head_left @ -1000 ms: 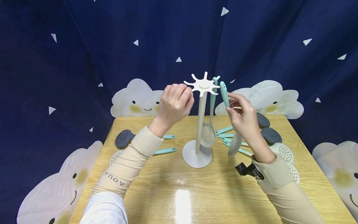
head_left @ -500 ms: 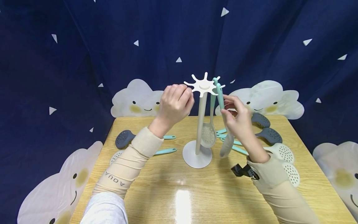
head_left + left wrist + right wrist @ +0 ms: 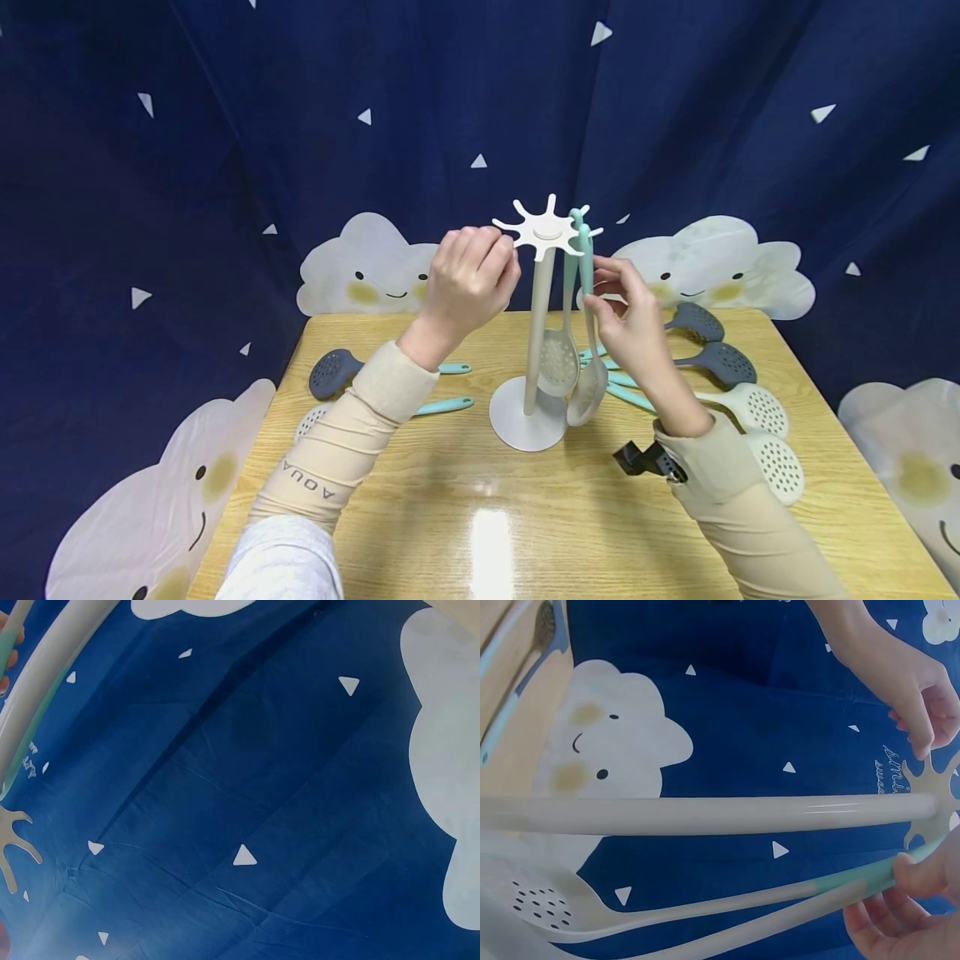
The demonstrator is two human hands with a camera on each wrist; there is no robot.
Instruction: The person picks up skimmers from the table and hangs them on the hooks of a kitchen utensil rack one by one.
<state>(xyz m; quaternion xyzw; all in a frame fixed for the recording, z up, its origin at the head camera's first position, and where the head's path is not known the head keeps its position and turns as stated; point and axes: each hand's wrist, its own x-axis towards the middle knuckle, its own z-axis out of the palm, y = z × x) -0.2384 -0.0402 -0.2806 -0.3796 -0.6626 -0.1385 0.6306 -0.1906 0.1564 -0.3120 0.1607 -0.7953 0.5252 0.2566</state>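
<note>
A white utensil rack (image 3: pixel 536 333) has a round base, a post and a star-shaped top with prongs. My left hand (image 3: pixel 468 271) pinches one prong between thumb and fingers, as the right wrist view shows. My right hand (image 3: pixel 626 312) grips the mint handle of a pale grey spoon (image 3: pixel 588 392), which hangs upright beside the post. Its handle's upper end is at a right-hand prong, with the prong's tip showing past it. Whether its bowl has holes I cannot tell. Just behind, a slotted spoon (image 3: pixel 558 362) hangs from another prong.
On the table (image 3: pixel 420 517), dark slotted utensils (image 3: pixel 726 364) and white skimmers (image 3: pixel 777 467) with mint handles lie at the right. Another dark skimmer (image 3: pixel 333 372) lies at the left, partly behind my left arm. A blue curtain (image 3: pixel 420 100) stands behind.
My right hand has moved left with the spoon, bringing its handle end from beside the rack's top onto a prong. The spoon now hangs closer to the post. My left hand stays put.
</note>
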